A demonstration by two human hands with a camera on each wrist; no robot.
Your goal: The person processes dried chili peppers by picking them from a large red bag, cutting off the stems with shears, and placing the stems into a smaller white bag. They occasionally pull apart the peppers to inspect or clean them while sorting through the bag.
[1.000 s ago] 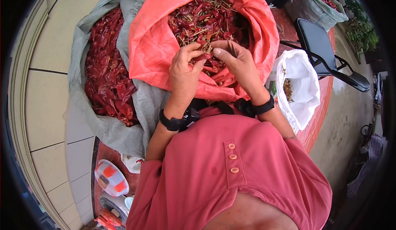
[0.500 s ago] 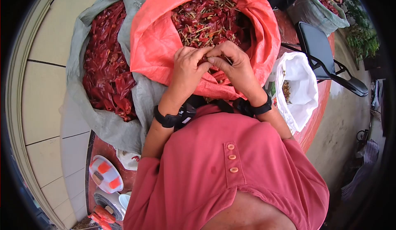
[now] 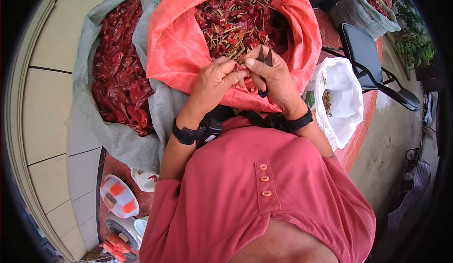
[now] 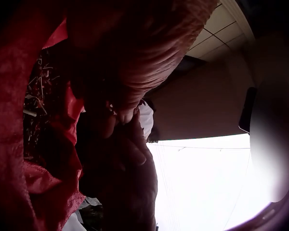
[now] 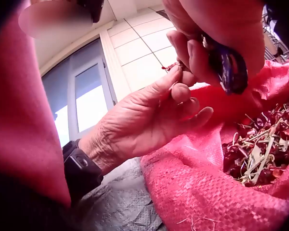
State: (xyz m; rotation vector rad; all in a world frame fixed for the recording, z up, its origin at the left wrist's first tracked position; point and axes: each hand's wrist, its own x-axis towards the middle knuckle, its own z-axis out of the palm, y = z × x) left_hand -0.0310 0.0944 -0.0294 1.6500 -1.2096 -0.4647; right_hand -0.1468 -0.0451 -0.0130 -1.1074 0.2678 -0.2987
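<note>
Over the near rim of the red woven sack (image 3: 174,50), both hands meet in the head view. My left hand (image 3: 212,83) pinches a small piece of dried red chili (image 3: 241,67) between thumb and fingers. In the right wrist view that chili piece (image 5: 170,66) pokes out above the left thumb tip. My right hand (image 3: 278,79) grips a pair of small scissors (image 3: 265,56), dark blades pointing away and slightly apart. The scissors' dark blue handle (image 5: 231,72) shows under the right palm. Right fingertips are right at the chili piece. Dried chilies with pale stems (image 3: 236,22) fill the sack.
A grey sack (image 3: 89,93) of red chilies (image 3: 120,74) stands at left. On the right are a white bag (image 3: 347,102) with stem scraps and a black folding chair (image 3: 361,50). A white-and-orange basin (image 3: 118,192) lies lower left. Another chili sack (image 3: 363,15) stands far right.
The scissor blades, hidden half a second ago, now show above the right hand. The hands have drawn slightly apart, with the chili piece visible between them.
</note>
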